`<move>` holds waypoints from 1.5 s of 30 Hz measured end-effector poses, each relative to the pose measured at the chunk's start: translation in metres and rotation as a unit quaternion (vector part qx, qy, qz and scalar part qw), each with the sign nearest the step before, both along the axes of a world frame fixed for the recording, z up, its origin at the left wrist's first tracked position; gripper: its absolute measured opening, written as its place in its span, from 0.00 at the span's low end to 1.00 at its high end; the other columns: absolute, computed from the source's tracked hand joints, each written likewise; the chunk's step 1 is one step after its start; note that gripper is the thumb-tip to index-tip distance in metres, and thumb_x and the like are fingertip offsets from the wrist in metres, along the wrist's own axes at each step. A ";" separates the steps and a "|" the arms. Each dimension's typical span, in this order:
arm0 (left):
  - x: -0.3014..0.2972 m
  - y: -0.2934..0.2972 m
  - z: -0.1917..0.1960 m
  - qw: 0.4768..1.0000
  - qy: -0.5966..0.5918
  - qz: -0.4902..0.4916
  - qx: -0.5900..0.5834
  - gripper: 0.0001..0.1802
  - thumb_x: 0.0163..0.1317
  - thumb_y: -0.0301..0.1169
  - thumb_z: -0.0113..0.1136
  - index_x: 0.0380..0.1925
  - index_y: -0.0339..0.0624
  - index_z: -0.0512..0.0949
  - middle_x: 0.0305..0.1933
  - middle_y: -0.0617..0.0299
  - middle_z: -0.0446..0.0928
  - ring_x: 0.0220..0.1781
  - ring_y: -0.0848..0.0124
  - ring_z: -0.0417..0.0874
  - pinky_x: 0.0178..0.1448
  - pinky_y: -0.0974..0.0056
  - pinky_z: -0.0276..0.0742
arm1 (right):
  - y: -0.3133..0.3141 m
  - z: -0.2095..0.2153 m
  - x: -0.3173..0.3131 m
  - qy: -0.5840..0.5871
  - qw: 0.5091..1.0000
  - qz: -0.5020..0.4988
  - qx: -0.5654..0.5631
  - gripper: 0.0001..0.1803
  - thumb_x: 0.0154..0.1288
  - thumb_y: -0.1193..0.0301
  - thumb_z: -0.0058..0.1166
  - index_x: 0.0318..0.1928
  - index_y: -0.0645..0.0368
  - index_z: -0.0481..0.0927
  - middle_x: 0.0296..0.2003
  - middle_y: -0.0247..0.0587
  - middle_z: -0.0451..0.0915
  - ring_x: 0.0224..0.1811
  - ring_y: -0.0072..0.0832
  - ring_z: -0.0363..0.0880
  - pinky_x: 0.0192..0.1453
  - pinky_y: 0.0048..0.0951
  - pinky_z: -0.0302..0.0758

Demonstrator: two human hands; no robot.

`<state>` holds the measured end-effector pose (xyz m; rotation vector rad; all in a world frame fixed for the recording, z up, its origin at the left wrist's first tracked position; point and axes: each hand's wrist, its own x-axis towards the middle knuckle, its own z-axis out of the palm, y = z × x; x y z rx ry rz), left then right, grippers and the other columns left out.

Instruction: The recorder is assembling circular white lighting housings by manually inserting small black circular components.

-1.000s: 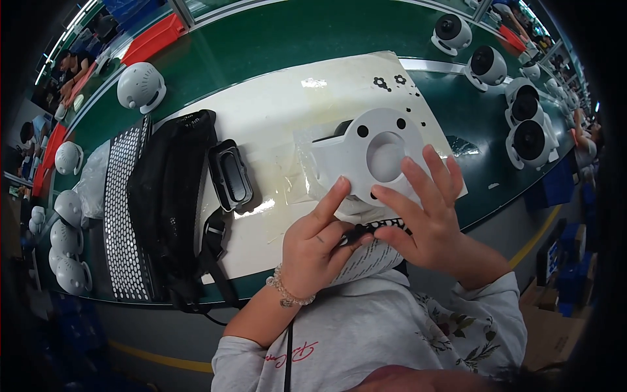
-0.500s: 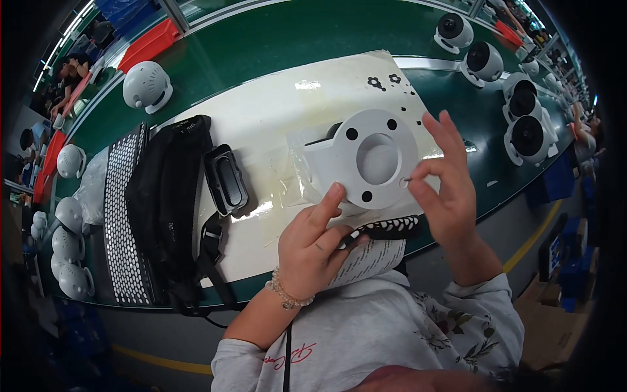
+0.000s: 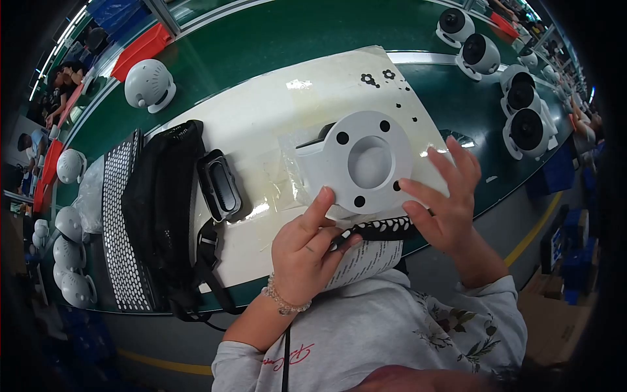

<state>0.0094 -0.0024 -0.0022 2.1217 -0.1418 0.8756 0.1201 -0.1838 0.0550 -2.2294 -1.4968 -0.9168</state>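
Rigid white plastic base (image 3: 366, 163) looks light but slick; left hand (image 3: 307, 251) pinches its 7 o'clock rim, right hand (image 3: 450, 202) spread at 4.

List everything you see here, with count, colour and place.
Round plate: one, white with holes, centre, in a clear bag.
Mat: one, cream, on the green bench.
Pouch: one, black, left of the mat.
Perforated sheet: one, black and white, far left.
Dome housings: several, white, along the left edge and top left.
Camera units: about five, white with dark fronts, upper right.
Left hand: on the plate's lower edge.
Right hand: at the plate's right edge.
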 end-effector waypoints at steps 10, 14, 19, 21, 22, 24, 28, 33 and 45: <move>-0.021 0.021 0.013 0.999 -0.021 -0.040 -0.004 0.16 0.35 0.23 0.71 0.25 0.37 0.74 0.61 0.46 0.60 0.44 0.62 0.77 0.34 0.70 0.76 | 0.039 0.019 0.042 0.713 0.633 0.148 0.264 0.17 0.54 0.76 0.51 0.45 0.65 0.67 0.39 0.38 0.73 0.40 0.22 0.73 0.47 0.21 0.70; -0.042 0.044 0.011 0.999 0.005 0.013 -0.036 0.15 0.36 0.24 0.70 0.24 0.35 0.73 0.59 0.46 0.63 0.43 0.63 0.77 0.34 0.69 0.76 | 0.108 0.027 0.102 0.532 0.821 0.057 0.199 0.14 0.56 0.75 0.48 0.45 0.64 0.70 0.36 0.36 0.74 0.35 0.22 0.74 0.41 0.19 0.70; -0.059 0.058 0.011 0.993 0.027 0.068 -0.097 0.13 0.38 0.27 0.69 0.21 0.35 0.73 0.53 0.50 0.70 0.36 0.65 0.78 0.38 0.66 0.73 | 0.194 -0.048 0.213 -0.032 0.991 -0.108 -0.068 0.10 0.56 0.74 0.45 0.39 0.62 0.75 0.36 0.42 0.76 0.35 0.36 0.74 0.41 0.28 0.72; -0.069 0.067 0.008 0.990 0.024 0.080 -0.110 0.13 0.38 0.27 0.69 0.21 0.35 0.74 0.52 0.50 0.71 0.35 0.66 0.78 0.37 0.67 0.73 | 0.220 -0.055 0.224 -0.061 0.972 -0.168 -0.155 0.09 0.56 0.73 0.45 0.35 0.60 0.78 0.36 0.41 0.77 0.38 0.35 0.76 0.39 0.32 0.74; -0.072 0.072 0.006 0.990 0.021 0.078 -0.117 0.13 0.38 0.27 0.69 0.22 0.35 0.74 0.52 0.50 0.71 0.35 0.66 0.78 0.37 0.67 0.73 | 0.234 -0.057 0.231 -0.062 0.973 -0.162 -0.155 0.09 0.56 0.73 0.45 0.35 0.60 0.78 0.36 0.41 0.77 0.38 0.35 0.76 0.39 0.32 0.74; -0.076 0.077 0.002 0.988 0.021 0.094 -0.119 0.13 0.39 0.27 0.69 0.21 0.34 0.74 0.51 0.50 0.72 0.34 0.66 0.78 0.36 0.68 0.72 | 0.260 -0.053 0.226 0.059 0.913 -0.244 -0.320 0.08 0.54 0.73 0.46 0.31 0.58 0.79 0.32 0.39 0.77 0.36 0.35 0.77 0.38 0.34 0.75; -0.084 0.082 -0.005 0.985 0.041 0.078 -0.150 0.13 0.41 0.28 0.68 0.22 0.34 0.73 0.49 0.51 0.73 0.32 0.69 0.78 0.31 0.69 0.71 | 0.323 -0.057 0.164 0.046 0.976 -0.011 -0.213 0.07 0.52 0.73 0.45 0.31 0.56 0.77 0.33 0.42 0.77 0.39 0.38 0.77 0.38 0.38 0.74; -0.092 0.082 -0.002 0.972 0.101 0.045 -0.210 0.15 0.42 0.24 0.67 0.29 0.34 0.73 0.49 0.47 0.72 0.36 0.66 0.79 0.41 0.67 0.74 | 0.420 -0.058 0.098 0.249 0.931 0.090 -0.250 0.25 0.62 0.52 0.39 0.53 0.56 0.67 0.50 0.45 0.71 0.53 0.39 0.68 0.55 0.37 0.65; -0.091 0.074 -0.021 0.948 0.134 0.017 -0.290 0.20 0.46 0.37 0.67 0.37 0.40 0.72 0.14 0.64 0.67 0.14 0.79 0.63 0.18 0.72 0.59 | 0.324 0.008 0.138 0.094 0.988 0.118 -0.043 0.14 0.54 0.64 0.53 0.39 0.59 0.75 0.33 0.47 0.75 0.39 0.42 0.73 0.39 0.35 0.70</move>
